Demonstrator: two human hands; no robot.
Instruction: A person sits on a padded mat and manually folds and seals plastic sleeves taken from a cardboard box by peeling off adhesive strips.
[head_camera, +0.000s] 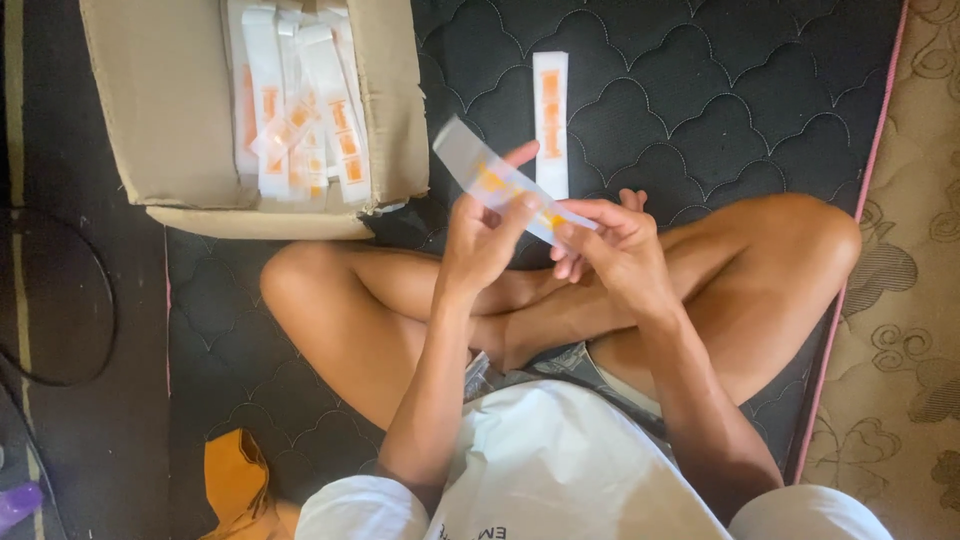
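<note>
Seated cross-legged on a dark quilted mat (700, 90). Left hand (485, 235) and right hand (615, 245) both pinched shut on 1 long white-and-orange packet (500, 183), held above the knees. Cardboard box (170, 110) ahead-left, holding many matching packets (300, 110). 1 loose packet (551, 120) lying on the mat just beyond.

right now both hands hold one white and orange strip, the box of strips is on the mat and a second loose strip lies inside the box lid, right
Not quite. The head view shows the loose strip lying on the dark mat, beside the box. The left hand and right hand do hold one strip.
</note>
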